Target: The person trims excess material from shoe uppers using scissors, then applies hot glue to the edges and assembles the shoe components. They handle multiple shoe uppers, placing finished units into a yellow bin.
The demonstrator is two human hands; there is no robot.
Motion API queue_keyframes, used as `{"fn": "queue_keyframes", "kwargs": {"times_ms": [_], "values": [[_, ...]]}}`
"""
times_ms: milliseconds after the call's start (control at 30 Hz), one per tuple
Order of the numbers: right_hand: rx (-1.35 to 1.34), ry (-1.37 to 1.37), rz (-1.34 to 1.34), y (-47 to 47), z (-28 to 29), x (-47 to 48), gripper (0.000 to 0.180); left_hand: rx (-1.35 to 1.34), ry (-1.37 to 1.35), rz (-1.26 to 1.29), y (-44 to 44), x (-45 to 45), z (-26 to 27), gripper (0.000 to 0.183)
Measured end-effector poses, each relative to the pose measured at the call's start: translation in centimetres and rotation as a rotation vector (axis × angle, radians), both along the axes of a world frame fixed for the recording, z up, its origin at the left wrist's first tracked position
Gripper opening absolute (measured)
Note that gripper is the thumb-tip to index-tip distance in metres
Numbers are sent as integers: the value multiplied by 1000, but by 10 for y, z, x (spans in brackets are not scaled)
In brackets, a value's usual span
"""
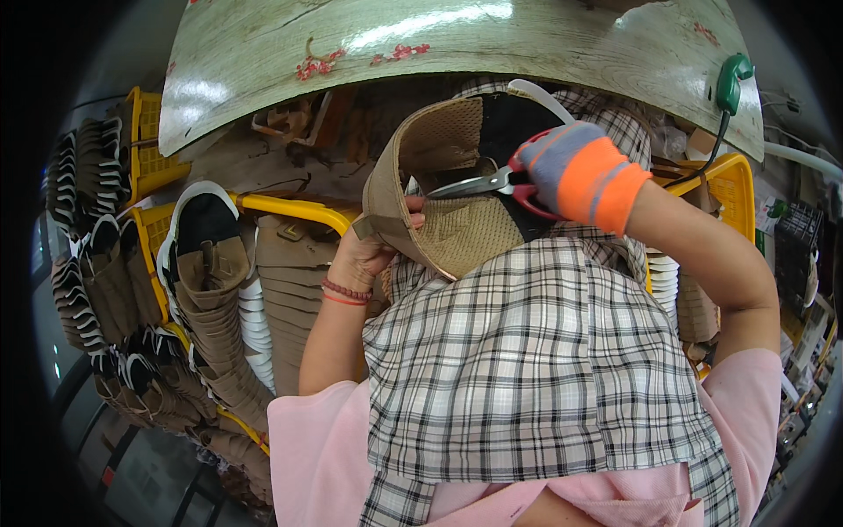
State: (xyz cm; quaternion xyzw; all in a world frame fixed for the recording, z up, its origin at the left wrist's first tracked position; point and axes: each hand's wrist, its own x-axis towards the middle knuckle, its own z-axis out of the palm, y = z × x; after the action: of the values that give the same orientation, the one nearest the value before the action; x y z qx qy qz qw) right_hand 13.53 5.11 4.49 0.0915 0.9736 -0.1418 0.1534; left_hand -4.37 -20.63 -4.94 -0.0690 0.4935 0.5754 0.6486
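Observation:
A tan boot upper (388, 191) with a mesh lining, a black inner part and a white strip at its far end rests over my lap. My left hand (372, 247) is bare, wears bead and cord bracelets, and grips the upper's near left edge, its fingertips inside the opening. My right hand (579, 174), in an orange and grey glove, holds red-handled scissors (484, 184). Their blades point left into the upper, with the tip close to my left fingertips. Whether the tip touches the lining or a thread, I cannot tell.
A wood-patterned table (448, 46) lies ahead, with a green corded tool (729, 85) at its right edge. Stacked tan boot uppers (217, 309) fill yellow baskets (155, 237) at left. Another yellow basket (737, 191) stands at right. A checked apron (527, 369) covers my lap.

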Motion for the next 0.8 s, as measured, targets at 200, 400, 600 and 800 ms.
{"fn": "queue_keyframes", "kwargs": {"times_ms": [200, 400, 600, 800], "values": [[-46, 2, -91, 21, 28, 32, 30, -29, -23, 32, 0, 1, 1, 38], [-37, 15, -25, 12, 31, 34, 27, -28, -2, 74, 4, 5, 12, 38], [113, -137, 44, 12, 46, 25, 26, -45, 9, 128, 9, 8, 27, 34], [49, -241, -17, 9, 46, 30, 29, -57, -10, 120, 10, 7, 24, 35]]}}
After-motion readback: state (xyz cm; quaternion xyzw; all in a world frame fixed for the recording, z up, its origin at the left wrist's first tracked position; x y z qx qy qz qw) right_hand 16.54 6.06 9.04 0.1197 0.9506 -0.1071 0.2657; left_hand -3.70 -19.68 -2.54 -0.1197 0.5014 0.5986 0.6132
